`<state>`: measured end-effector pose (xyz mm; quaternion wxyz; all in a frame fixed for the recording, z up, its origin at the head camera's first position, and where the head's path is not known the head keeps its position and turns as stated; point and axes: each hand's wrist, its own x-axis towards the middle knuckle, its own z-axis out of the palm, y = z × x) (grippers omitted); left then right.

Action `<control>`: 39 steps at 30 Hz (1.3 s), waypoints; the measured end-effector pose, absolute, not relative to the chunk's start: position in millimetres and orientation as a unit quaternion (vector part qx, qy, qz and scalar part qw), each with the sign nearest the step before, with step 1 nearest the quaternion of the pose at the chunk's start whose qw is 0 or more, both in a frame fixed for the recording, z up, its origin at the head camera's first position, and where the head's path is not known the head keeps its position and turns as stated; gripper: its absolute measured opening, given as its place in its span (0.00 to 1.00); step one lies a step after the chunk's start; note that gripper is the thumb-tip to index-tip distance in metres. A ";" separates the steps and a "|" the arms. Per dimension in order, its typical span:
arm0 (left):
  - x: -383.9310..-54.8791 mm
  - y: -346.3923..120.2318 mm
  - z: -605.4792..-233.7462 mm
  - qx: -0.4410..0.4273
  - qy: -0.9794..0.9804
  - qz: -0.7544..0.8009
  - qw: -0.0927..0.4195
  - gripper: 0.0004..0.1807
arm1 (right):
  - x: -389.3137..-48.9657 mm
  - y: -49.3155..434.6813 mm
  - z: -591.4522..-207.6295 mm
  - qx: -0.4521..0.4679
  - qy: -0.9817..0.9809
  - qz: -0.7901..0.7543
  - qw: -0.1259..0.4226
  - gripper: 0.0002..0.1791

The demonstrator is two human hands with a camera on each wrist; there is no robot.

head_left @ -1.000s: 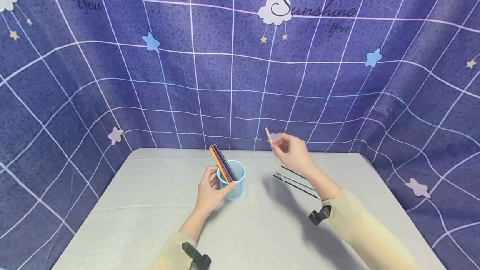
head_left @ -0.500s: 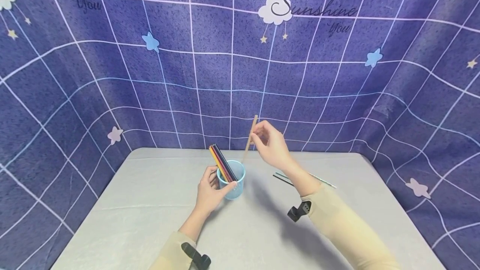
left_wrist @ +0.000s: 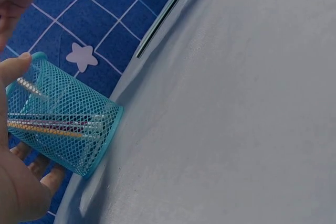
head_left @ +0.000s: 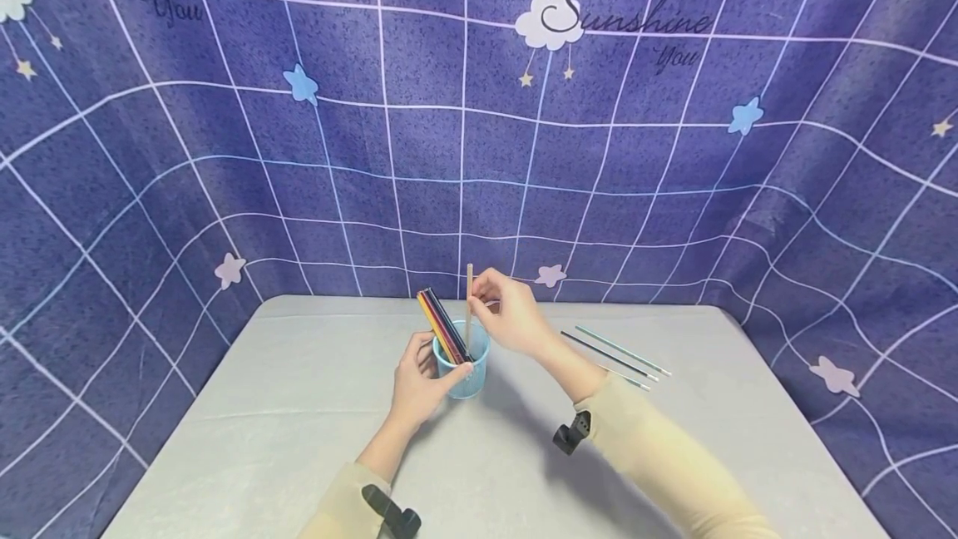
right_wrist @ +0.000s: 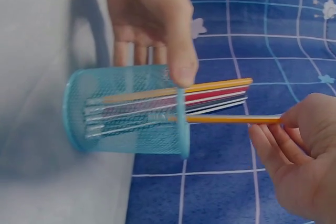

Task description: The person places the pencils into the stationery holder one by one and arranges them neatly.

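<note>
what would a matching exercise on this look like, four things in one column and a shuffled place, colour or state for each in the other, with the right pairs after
Column one
1. left hand
2. right hand
3. mesh pencil cup
4. loose pencils

Column two
A. light blue
B. lie on the tabletop, outside the cup
C. pinches a yellow-orange pencil
D. grips the cup

Right pairs: 1-D, 2-C, 3-A, 4-B

The mesh pencil cup [left_wrist: 68, 97] over there looks like painted metal, its pencils [right_wrist: 218, 84] smooth and faintly glossy, the curtain [head_left: 422, 144] and creased table cover [head_left: 292, 447] matt cloth.
</note>
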<state>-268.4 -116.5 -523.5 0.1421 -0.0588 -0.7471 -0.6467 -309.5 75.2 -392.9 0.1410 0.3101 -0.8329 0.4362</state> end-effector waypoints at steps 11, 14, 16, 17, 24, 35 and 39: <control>-268.6 -116.2 -524.2 -0.057 -0.748 -0.645 0.143 0.38 | -322.9 71.0 -414.5 0.297 -0.866 0.374 0.151 0.03; -268.4 -115.9 -523.8 -0.058 -0.749 -0.645 0.141 0.38 | -327.2 68.6 -419.4 0.301 -0.869 0.363 0.152 0.03; -268.2 -115.8 -523.3 -0.057 -0.750 -0.644 0.141 0.38 | -329.7 65.8 -421.3 0.304 -0.870 0.356 0.153 0.03; -268.0 -115.9 -523.1 -0.058 -0.750 -0.643 0.142 0.38 | -331.0 64.2 -422.0 0.306 -0.870 0.354 0.153 0.03; -267.6 -116.4 -523.3 -0.063 -0.750 -0.642 0.146 0.38 | -339.7 51.7 -424.5 0.326 -0.873 0.330 0.151 0.03; -268.7 -115.6 -524.8 -0.066 -0.747 -0.647 0.139 0.39 | -342.6 42.7 -429.2 0.326 -0.884 0.300 0.145 0.03; -268.4 -116.8 -524.6 -0.068 -0.749 -0.643 0.143 0.38 | -342.2 40.3 -430.3 0.330 -0.884 0.293 0.155 0.03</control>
